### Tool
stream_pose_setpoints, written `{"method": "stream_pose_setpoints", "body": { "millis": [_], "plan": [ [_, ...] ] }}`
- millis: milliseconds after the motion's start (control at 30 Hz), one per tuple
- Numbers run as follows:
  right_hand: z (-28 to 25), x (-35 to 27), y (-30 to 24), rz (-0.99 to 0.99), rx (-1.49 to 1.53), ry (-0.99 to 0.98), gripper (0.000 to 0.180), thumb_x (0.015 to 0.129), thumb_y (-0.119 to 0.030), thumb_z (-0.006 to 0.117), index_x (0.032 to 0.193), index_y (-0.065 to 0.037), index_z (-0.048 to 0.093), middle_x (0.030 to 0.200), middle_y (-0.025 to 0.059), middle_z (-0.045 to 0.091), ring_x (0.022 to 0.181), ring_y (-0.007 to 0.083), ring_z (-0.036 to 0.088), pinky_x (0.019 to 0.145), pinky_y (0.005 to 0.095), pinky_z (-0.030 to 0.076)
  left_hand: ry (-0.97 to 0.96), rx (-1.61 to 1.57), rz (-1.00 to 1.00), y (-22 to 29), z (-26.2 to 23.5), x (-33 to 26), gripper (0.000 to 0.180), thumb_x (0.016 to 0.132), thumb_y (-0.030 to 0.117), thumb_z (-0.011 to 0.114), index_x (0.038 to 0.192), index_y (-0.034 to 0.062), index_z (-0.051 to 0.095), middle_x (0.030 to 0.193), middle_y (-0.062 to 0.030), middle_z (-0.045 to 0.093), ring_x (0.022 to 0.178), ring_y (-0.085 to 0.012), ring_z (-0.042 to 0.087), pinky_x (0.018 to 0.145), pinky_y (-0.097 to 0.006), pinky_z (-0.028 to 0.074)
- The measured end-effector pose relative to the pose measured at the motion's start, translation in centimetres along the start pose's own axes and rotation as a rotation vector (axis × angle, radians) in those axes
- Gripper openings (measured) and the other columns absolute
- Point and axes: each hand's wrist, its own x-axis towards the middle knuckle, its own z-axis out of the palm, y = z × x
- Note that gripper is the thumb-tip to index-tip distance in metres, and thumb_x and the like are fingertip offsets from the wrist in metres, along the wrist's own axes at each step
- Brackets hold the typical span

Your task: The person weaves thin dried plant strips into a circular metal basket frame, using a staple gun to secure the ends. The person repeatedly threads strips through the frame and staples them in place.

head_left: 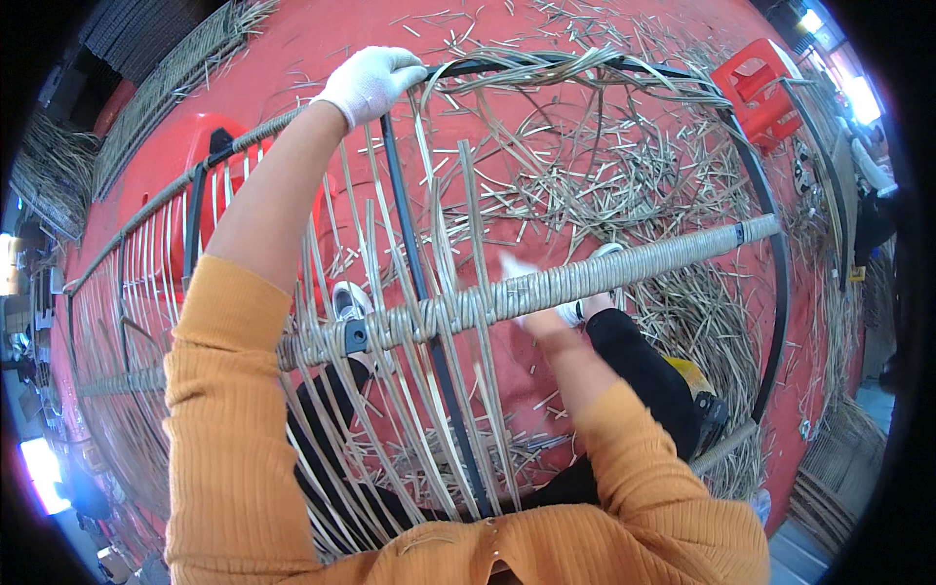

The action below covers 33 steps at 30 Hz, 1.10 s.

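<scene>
A black metal furniture frame (779, 292), partly woven with pale rattan-like strands, stands across my lap. My left hand (369, 84), in a white glove, is closed around the frame's far top bar. Right of it, loose strands (546, 66) are looped along that bar. A crossbar (624, 270) tightly wrapped in strands runs through the middle. Several upright strands (468, 224) pass over it beside a black upright rod (408, 219). My right hand (519, 269), also white-gloved, is low behind the crossbar, smeared by motion and partly hidden, so its fingers cannot be made out.
Cut strand scraps (624, 190) litter the red floor (390, 29). A long heap of strands (717, 327) lies right of my legs. One red plastic stool (756, 93) stands at the far right, and a red plastic seat (185, 146) shows behind the frame's left part.
</scene>
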Motion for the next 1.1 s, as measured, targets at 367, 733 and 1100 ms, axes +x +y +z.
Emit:
{"method": "stream_pose_setpoints", "body": {
  "millis": [367, 733, 1100],
  "plan": [
    [-15.5, 10.9, -17.2, -0.294, 1.472, 0.203, 0.021, 0.1, -0.023, 0.059, 0.101, -0.003, 0.066, 0.082, 0.0034, 0.064, 0.065, 0.0123, 0.058, 0.057, 0.0281, 0.047, -0.134, -0.014, 0.04, -0.4, -0.7, -0.2, 0.031, 0.09, 0.021, 0.068, 0.112, 0.0005, 0.071, 0.093, -0.0059, 0.071, 0.083, -0.0124, 0.063, 0.076, -0.03, 0.051],
    [-14.6, 17.2, -16.4, -0.324, 1.646, -0.012, 0.019, 0.101, -0.01, 0.051, 0.114, -0.004, 0.063, 0.098, 0.015, 0.069, 0.083, 0.0266, 0.068, 0.07, 0.0376, 0.055, -0.348, 0.241, -0.262, -3.2, 1.0, 7.8, 0.053, 0.093, 0.056, 0.06, 0.098, 0.0065, 0.077, 0.096, -0.0099, 0.076, 0.089, -0.0221, 0.072, 0.079, -0.037, 0.053],
    [8.3, -11.9, 6.4, -0.117, -0.205, -0.009, 0.019, 0.094, -0.023, 0.051, 0.094, -0.013, 0.067, 0.08, 0.0138, 0.067, 0.075, 0.033, 0.068, 0.069, 0.0481, 0.054, -0.031, -0.156, 0.019, 0.2, -0.2, -0.7, 0.031, 0.095, 0.029, 0.061, 0.114, 0.0073, 0.073, 0.092, -0.0035, 0.073, 0.084, -0.0141, 0.066, 0.081, -0.032, 0.053]
  ]
}}
